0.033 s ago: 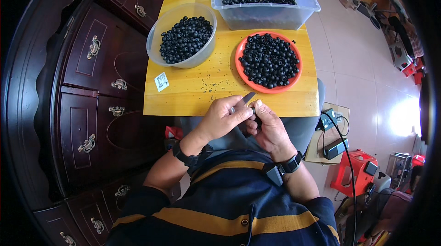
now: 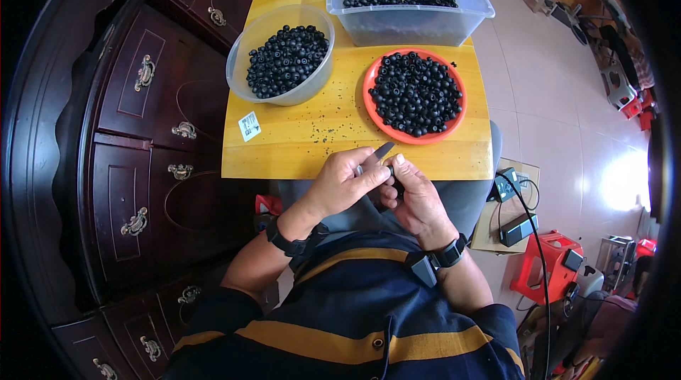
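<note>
Near the table's front edge my left hand point(image 2: 343, 183) is closed round a small knife point(image 2: 384, 151), whose dark blade points up and to the right. Close beside it, my right hand point(image 2: 420, 201) pinches a small black round piece point(image 2: 391, 170) between thumb and fingers; its curled fingers partly hide what is in the palm. Left thumb and right fingertips meet at this piece. Just beyond the hands stands an orange-red plate point(image 2: 368, 112) heaped with black hollow pieces point(image 2: 418, 93). A round translucent tub point(image 2: 330, 61) to the left holds more of them.
A clear rectangular bin point(image 2: 411, 28) with more black pieces stands at the table's far side. Black crumbs point(image 2: 330, 130) and a white label point(image 2: 249, 126) lie on the yellow table point(image 2: 284, 157). Dark drawers point(image 2: 142, 96) line the left; a red stool point(image 2: 550, 263) and cable point(image 2: 540, 252) are right.
</note>
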The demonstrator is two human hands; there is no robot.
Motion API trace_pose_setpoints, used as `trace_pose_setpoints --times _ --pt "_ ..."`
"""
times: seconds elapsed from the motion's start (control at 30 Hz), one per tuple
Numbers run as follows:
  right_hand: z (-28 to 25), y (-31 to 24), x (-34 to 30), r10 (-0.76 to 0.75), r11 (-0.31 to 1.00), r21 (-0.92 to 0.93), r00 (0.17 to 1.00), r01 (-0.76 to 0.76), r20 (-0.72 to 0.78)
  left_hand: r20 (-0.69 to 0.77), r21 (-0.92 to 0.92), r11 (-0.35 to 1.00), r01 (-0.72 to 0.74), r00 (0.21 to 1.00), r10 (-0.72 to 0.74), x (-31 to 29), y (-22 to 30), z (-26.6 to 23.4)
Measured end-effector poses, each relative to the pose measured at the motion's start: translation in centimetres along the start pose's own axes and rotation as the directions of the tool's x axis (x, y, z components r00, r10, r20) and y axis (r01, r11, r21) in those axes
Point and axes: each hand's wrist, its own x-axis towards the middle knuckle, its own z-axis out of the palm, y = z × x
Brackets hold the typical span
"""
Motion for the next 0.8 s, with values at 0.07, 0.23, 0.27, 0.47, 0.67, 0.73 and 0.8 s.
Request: trace_pose_setpoints --times 0.07,0.23,0.27,0.47,0.67,0.73,0.8 --pt "0.1 -0.2 -0.1 0.011 1.000 0.021 1.000 -0.011 -0.012 -0.006 0.098 0.995 -0.027 1.000 0.027 0.1 0.8 -0.2" --pt "0.2 -0.4 0.0 0.027 0.997 0.067 1.000 -0.026 -0.014 -0.049 0.421 0.903 -0.088 0.992 0.120 -0.2 2.1 -0.1" --pt "0.2 -0.4 0.0 0.004 0.999 0.040 1.000 -0.003 -0.009 -0.045 0.569 0.810 -0.140 0.979 0.201 -0.4 2.4 0.1" --pt "-0.4 0.1 0.4 -0.024 0.999 0.024 1.000 0.024 0.014 -0.066 0.700 0.679 -0.221 0.927 0.369 -0.2 2.8 0.7" --pt "-0.6 0.1 0.3 -0.034 0.999 0.007 0.999 0.034 0.019 -0.038 0.760 0.600 -0.250 0.905 0.424 0.0 2.4 0.7" --pt "-0.7 0.2 0.3 -0.038 0.999 -0.001 0.999 0.038 0.023 -0.029 0.780 0.576 -0.247 0.904 0.427 -0.1 2.2 0.8" --pt "-0.9 0.2 0.5 -0.015 1.000 -0.007 1.000 0.015 0.022 -0.020 0.799 0.550 -0.244 0.902 0.430 -0.1 2.1 1.0"
